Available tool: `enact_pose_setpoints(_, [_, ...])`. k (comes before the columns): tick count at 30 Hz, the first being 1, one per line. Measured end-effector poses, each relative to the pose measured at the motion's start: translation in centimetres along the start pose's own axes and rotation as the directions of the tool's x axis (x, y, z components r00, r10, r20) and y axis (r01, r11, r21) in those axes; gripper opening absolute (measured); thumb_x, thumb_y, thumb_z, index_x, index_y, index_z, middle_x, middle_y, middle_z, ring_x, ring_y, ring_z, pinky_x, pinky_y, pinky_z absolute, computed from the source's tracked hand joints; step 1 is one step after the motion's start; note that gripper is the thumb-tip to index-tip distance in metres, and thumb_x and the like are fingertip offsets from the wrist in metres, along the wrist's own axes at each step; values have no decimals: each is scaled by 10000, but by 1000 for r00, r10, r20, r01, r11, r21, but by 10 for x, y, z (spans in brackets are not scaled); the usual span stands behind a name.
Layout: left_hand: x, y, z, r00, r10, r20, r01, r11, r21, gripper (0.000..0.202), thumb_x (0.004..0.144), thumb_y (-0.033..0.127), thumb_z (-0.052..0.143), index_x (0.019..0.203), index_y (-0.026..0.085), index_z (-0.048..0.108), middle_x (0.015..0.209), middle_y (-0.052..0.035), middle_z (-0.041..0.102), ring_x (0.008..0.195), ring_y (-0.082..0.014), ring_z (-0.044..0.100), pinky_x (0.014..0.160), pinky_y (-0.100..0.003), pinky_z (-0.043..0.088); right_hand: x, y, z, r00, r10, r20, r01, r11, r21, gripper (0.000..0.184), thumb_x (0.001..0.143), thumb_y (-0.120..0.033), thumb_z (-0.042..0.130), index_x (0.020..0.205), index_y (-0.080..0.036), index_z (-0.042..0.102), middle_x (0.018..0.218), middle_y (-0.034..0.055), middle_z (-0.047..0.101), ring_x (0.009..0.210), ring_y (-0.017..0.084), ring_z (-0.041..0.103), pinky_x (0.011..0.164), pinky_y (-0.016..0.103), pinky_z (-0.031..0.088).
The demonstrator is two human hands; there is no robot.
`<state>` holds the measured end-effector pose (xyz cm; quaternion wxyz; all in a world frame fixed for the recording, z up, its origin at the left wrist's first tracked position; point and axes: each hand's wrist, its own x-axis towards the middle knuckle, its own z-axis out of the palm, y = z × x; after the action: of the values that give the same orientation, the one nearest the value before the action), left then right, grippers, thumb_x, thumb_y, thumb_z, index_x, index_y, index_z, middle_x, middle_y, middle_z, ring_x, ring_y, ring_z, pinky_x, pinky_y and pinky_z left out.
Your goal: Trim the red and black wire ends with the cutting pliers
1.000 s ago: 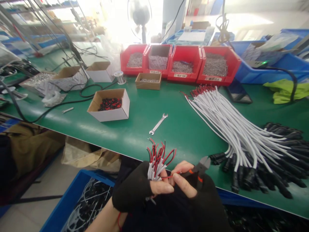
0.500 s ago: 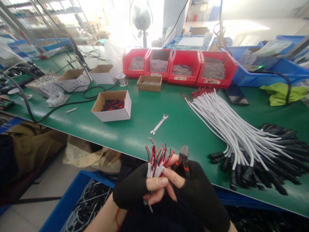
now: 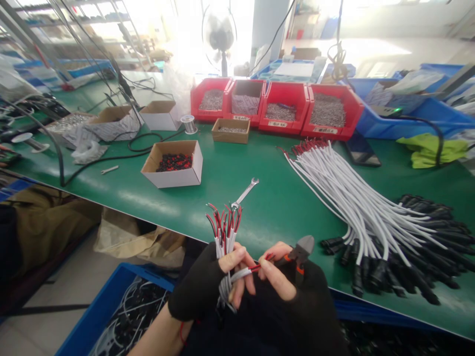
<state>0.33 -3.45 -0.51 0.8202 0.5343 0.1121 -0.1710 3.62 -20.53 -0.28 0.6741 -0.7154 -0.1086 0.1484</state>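
My left hand [image 3: 230,272], in a black fingerless glove, grips a bundle of white cables [image 3: 224,242] whose red and black wire ends fan upward. One cable [image 3: 243,272] bends out of the bundle to the right. My right hand [image 3: 282,277], gloved alike, pinches that cable's red and black wires between thumb and finger. Diagonal cutters [image 3: 302,249] with orange-trimmed handles are also tucked in my right hand, jaws pointing up and right. Just beyond the bundle, an open-end wrench [image 3: 245,192] lies on the green table [image 3: 270,212].
A large pile of white cables [image 3: 345,183] with black connectors lies to the right. Red bins [image 3: 285,126] of small metal parts line the back. A white box [image 3: 180,175] holds red and black pieces. Below left is a blue crate [image 3: 115,282] with cables.
My hands have drawn apart: the left with the bundle shifted left, the right moved right. One cable now stretches from the bundle to my right fingers. The cutters have tilted rightward.
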Motion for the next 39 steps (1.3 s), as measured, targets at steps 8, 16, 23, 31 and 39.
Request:
enact_pose_setpoints(8, [1,-1,-2,991,-134,18,130,979,158,603,813,725,682,718,130,657,502,-42,625,406,-129,567,448,-199,422,2,-20,-4,927,36,-372,50,975,218,101,849,-235,741,775,-195,686,666,-16,657,615,131,657,626,220,583])
enact_pose_setpoints(16, [9,-16,-12,996,-40,-74,50,990,129,681,741,817,712,621,158,587,398,97,303,362,-36,207,399,-191,165,14,-4,-3,987,87,-137,-9,871,492,308,827,-461,840,854,-169,746,590,-13,622,583,137,611,604,243,500])
enact_pose_setpoints(23, [3,-10,-6,987,44,-152,0,960,280,591,855,712,677,657,156,665,399,58,386,369,-61,264,424,-238,173,7,4,15,999,-41,-16,44,966,253,192,881,-386,769,814,-208,739,653,11,702,580,173,656,594,275,543])
enact_pose_setpoints(31, [-4,-16,-4,987,11,-161,37,957,288,650,849,791,602,705,158,634,456,22,500,384,-74,400,435,-199,312,2,0,17,986,161,29,-161,919,359,294,883,-511,770,888,-225,700,597,13,699,583,240,722,626,348,605])
enact_pose_setpoints(39, [-16,-7,-18,998,-28,-58,28,1000,10,632,801,762,687,727,139,612,538,-42,623,417,-121,567,447,-196,431,37,-32,1,999,25,-33,-17,976,218,267,869,-423,781,765,-187,712,645,17,663,632,170,631,647,280,510])
